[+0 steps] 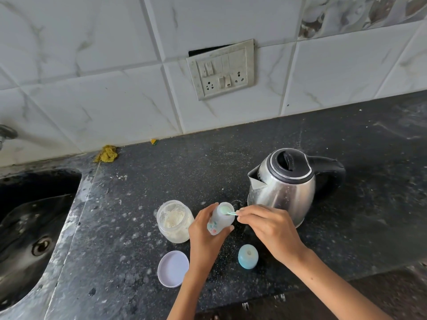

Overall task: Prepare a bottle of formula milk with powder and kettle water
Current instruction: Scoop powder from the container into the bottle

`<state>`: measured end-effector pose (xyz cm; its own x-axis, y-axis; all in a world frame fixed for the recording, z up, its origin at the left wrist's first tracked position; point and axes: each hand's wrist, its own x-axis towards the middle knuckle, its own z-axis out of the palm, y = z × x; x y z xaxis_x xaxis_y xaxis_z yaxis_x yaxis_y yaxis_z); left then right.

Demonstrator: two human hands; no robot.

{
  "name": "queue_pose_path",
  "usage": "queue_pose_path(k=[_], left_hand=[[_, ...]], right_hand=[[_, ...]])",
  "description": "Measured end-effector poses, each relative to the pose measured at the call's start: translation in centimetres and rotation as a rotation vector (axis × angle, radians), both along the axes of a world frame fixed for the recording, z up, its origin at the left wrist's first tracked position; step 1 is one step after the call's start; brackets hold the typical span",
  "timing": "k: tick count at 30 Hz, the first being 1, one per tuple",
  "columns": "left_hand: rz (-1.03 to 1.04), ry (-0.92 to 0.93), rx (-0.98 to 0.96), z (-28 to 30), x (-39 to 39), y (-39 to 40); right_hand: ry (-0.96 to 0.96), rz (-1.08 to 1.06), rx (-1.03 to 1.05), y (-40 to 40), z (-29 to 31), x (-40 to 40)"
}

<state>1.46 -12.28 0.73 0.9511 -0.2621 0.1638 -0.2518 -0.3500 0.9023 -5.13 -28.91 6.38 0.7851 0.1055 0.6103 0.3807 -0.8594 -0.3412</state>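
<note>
dark counter (300, 139): kettle (282, 188) and powder jar (174, 221) flank the held bottle (220, 219).

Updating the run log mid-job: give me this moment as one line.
step: powder into bottle | left hand: holds bottle | right hand: scoop at bottle mouth | jar: open | kettle: untouched

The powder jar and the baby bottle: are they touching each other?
Cannot tell. In the head view the left hand wraps the baby bottle and covers the space between it and the powder jar, hiding any contact or gap.
</note>
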Motion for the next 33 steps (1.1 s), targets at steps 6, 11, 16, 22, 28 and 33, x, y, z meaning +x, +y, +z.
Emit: queue_pose_path(k=[6,11,16,22,28,33], left_hand=[[0.0,0.065,-0.072,0.0,0.1,0.0],[0.005,0.065,-0.077,0.3,0.0,0.0],[0.022,0.05,-0.045,0.1,0.0,0.0],[0.004,0.033,-0.011,-0.4,0.1,0.1],[0.01,0.012,-0.015,-0.3,0.1,-0.1],[0.014,0.011,-0.011,-0.3,0.3,-0.4]], right_hand=[[-0.024,0.039,0.047,0.0,-0.1,-0.3],[0.131,-0.205,0.554,0.6,1.0,0.2],[0.33,-0.327,0.847,0.4,1.1,0.5],[0.069,-0.131,0.179,0.2,0.7,-0.2],[-0.015,-0.065,0.017,-0.5,-0.2,-0.5],[0.014,-0.058,0.018,-0.7,-0.3,-0.4]])
